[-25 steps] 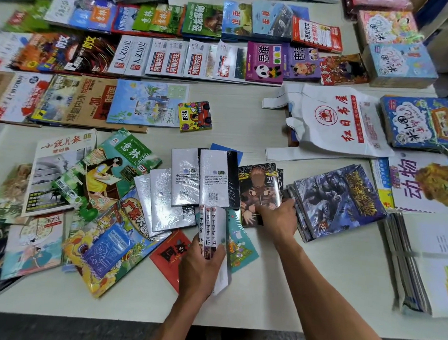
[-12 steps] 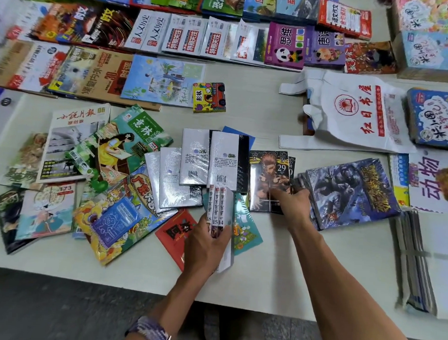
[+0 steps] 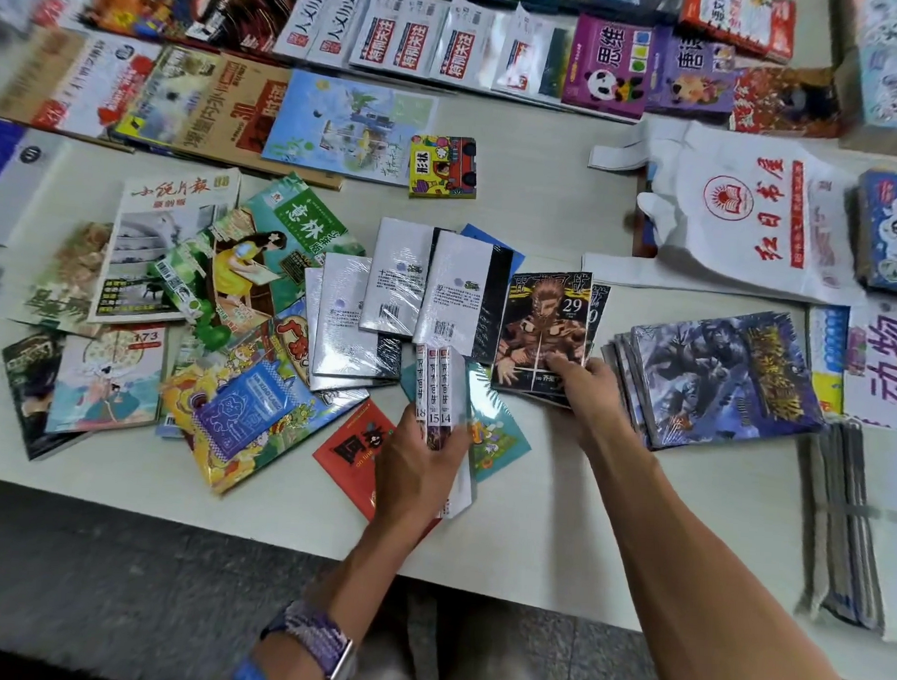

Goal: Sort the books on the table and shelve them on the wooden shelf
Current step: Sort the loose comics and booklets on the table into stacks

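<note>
Two grips closed: left hand [image 3: 420, 472] volumes [image 3: 434, 390] | right hand [image 3: 583, 392] comic [image 3: 539, 323] | white table [image 3: 557, 499]

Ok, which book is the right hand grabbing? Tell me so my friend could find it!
Start at the big white bag with red writing on the table's right side. Come toward the person to the right hand; its fingers grip the comic. Unlike its white-backed neighbours on the left, it is dark, with "29" on the cover.

Your pale desk [image 3: 557, 504] carries rows of magazines [image 3: 398, 39], a loose scatter of wrapped books [image 3: 365, 320], a white carrier bag [image 3: 740, 213] and a dark comic stack [image 3: 712, 377].
</note>
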{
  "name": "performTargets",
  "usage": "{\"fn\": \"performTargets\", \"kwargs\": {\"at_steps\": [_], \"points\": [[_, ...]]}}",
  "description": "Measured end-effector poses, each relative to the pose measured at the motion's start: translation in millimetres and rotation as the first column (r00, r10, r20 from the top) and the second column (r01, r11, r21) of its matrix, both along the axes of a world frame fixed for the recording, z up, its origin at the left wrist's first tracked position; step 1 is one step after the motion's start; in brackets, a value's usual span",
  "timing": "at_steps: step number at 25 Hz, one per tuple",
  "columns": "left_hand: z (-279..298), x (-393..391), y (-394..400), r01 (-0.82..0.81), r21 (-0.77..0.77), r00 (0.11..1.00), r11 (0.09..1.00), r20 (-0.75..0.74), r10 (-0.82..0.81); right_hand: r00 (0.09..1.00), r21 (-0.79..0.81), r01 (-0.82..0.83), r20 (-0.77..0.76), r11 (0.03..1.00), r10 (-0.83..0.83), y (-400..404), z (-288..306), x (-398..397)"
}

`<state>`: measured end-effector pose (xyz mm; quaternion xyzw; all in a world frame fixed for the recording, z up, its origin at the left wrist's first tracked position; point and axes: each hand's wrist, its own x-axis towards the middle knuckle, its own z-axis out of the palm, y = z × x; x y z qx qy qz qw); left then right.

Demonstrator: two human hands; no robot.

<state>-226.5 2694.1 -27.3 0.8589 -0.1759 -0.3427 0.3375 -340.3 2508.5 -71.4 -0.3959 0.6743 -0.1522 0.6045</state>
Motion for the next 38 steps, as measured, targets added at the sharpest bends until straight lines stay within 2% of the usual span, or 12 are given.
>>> {"fn": "performTargets", "kwargs": {"at_steps": [3,6,9,12,15,18,21,25,28,30,34,38], "points": [[-2,1,1,0.008,-0.008,0.999,1.000,0.041,-0.007,0.996,-0.180,-0.050,-0.086,0.982,0.035,8,31,7],[-3,1,0,0.012,-0.015,0.999,1.000,0.036,-0.012,0.896,-0.394,-0.342,-0.409,0.853,0.170,43,60,2],[0,1,1,0.071,-0.007,0.997,0.997,0.016,-0.071,0.842,-0.447,-0.499,-0.452,0.743,0.293,108,62,0],[6,-1,-6,0.155,0.052,0.988,0.987,-0.035,-0.153,0.849,-0.462,-0.517,-0.387,0.721,0.360,155,50,-3],[5,-6,-10,0.154,0.083,0.983,0.985,0.089,-0.162,0.864,-0.379,-0.479,-0.045,0.792,0.501,159,46,-19],[1,-1,-10,0.125,0.135,0.984,0.983,0.107,-0.140,0.778,-0.253,-0.547,0.198,0.798,0.596,143,39,-39],[0,7,-14,0.104,0.161,0.989,0.981,0.091,-0.120,0.837,-0.045,-0.415,0.372,0.909,0.401,128,28,-45],[7,0,3,0.239,-0.121,0.970,0.964,-0.010,-0.242,0.933,0.032,-0.246,0.279,0.969,0.228,113,19,-52],[16,-7,5,0.385,-0.285,0.893,0.878,-0.128,-0.432,0.912,0.153,-0.186,0.393,0.971,0.113,99,20,-73],[20,-12,-7,0.480,-0.310,0.821,0.820,-0.170,-0.545,0.906,0.159,-0.121,0.420,0.980,0.044,93,25,-95],[13,-45,-27,0.567,-0.411,0.727,0.714,-0.159,-0.668,0.973,-0.088,-0.059,0.217,0.994,0.077,92,34,-137],[2,-79,-29,0.585,-0.409,0.735,0.700,-0.096,-0.671,0.934,-0.340,-0.293,0.097,0.894,0.343,95,45,-164]]}}
